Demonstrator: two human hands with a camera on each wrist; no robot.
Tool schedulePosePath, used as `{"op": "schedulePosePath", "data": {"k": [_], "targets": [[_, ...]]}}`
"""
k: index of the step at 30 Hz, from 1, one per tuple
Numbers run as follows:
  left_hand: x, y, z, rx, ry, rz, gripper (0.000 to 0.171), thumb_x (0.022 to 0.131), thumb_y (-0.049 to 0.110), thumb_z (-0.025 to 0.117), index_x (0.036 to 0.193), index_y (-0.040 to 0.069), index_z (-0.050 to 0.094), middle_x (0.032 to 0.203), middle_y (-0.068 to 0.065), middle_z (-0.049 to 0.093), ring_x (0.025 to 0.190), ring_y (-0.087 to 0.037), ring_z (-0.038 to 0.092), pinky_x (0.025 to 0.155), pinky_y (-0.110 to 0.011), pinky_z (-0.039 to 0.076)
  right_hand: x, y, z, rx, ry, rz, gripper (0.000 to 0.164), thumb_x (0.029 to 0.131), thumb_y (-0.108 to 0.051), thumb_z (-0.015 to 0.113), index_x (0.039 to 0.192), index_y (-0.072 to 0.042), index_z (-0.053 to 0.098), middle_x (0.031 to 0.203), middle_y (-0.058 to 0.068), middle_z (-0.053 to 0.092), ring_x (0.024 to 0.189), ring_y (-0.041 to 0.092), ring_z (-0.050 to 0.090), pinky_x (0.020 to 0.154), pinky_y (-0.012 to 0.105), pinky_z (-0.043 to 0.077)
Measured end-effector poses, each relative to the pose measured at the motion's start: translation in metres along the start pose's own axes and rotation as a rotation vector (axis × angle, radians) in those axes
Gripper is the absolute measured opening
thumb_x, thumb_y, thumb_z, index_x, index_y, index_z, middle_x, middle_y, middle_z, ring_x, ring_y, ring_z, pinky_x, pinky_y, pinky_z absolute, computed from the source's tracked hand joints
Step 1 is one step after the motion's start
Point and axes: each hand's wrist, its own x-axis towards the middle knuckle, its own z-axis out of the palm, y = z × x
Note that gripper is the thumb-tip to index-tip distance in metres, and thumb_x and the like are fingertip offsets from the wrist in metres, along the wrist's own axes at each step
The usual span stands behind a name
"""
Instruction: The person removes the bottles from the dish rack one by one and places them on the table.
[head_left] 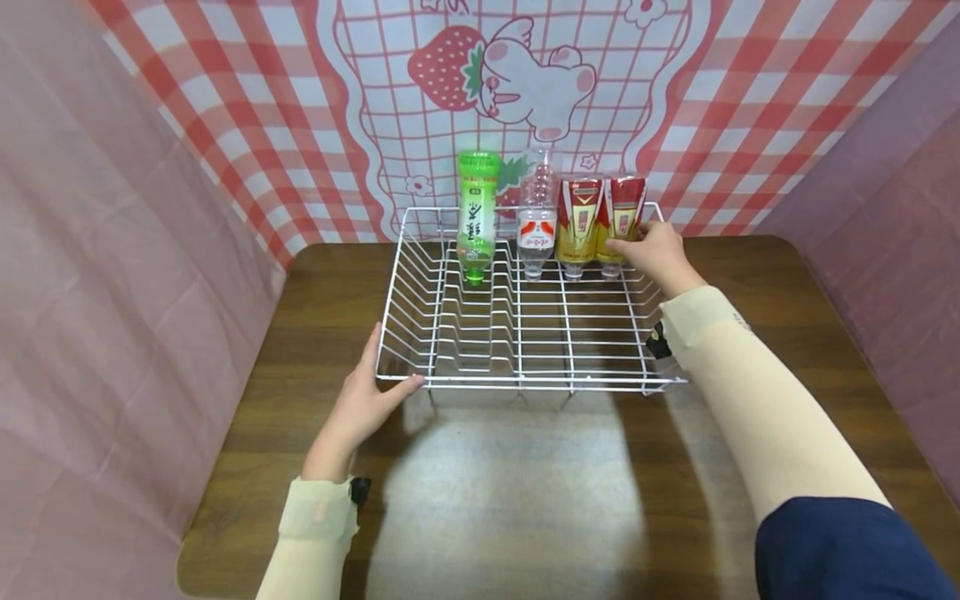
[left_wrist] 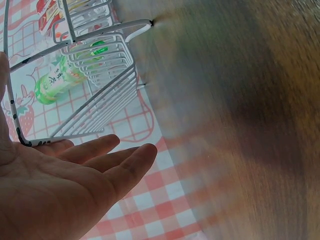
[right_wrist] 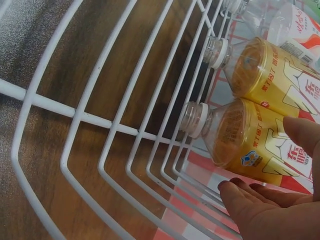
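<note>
A white wire dish rack [head_left: 542,383] stands on the wooden table. Several plastic bottles stand neck down along its back side. My right hand [head_left: 660,255] holds the rightmost red-and-gold labelled bottle [right_wrist: 235,132], thumb over the label and fingers along its outer side. A matching bottle [head_left: 579,221] stands right beside it. Left of these are a clear bottle [head_left: 537,212] with a red-and-white label and a green-labelled bottle [head_left: 477,212]. At the rack's front left corner is my left hand [head_left: 365,406], thumb on the front rim and fingers stretched along the outside of the left wall.
A wavy row of wire dividers [head_left: 472,333] fills the left part of the rack's floor. Behind the rack hangs a red-and-white checked cloth [head_left: 262,75] with a strawberry print. Pink cloth [head_left: 97,317] hangs at the left side. Brown wooden tabletop [head_left: 757,317] surrounds the rack.
</note>
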Motion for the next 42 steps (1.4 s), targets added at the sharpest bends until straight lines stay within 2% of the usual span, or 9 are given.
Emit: {"op": "schedulePosePath", "data": {"k": [6,21,28,42], "targets": [[0.0000,0.0002,-0.0003,-0.006,0.000,-0.002,0.111,0.086,0.049,0.081,0.165,0.032,0.005,0.157,-0.024,0.036,0.141,-0.040,0.035,0.114,-0.060,0.026,0.0005,0.0008,0.0022,-0.004,0.016,-0.032,0.070,0.096,-0.041,0.070,0.138,0.011,0.051,0.128,0.032,0.058,0.111,0.043,0.058,0.096,0.055,0.050],[-0.0010,0.0016,-0.0012,0.000,-0.008,-0.009,0.110,0.086,0.051,0.079,0.165,0.032,0.004,0.159,-0.022,0.033,0.143,-0.039,0.032,0.114,-0.061,0.025,0.0064,0.0030,0.0045,-0.006,0.025,-0.031,0.065,0.095,-0.038,0.072,0.133,0.011,0.054,0.124,0.031,0.060,0.107,0.042,0.059,0.093,0.053,0.050],[0.0002,0.0015,-0.0003,0.006,-0.005,-0.009,0.110,0.086,0.050,0.080,0.165,0.032,0.005,0.159,-0.022,0.033,0.142,-0.039,0.034,0.114,-0.060,0.026,0.0087,0.0043,0.0050,0.011,0.023,-0.018,0.068,0.094,-0.042,0.072,0.135,0.009,0.053,0.128,0.029,0.059,0.107,0.041,0.059,0.093,0.054,0.051],[-0.0016,0.0011,0.0001,0.008,0.001,-0.004,0.109,0.087,0.049,0.080,0.165,0.033,0.005,0.158,-0.022,0.035,0.140,-0.041,0.036,0.113,-0.059,0.028,0.0088,0.0025,0.0073,0.042,0.000,0.014,0.067,0.095,-0.036,0.073,0.137,0.010,0.051,0.131,0.031,0.057,0.112,0.043,0.058,0.097,0.055,0.049]]}}
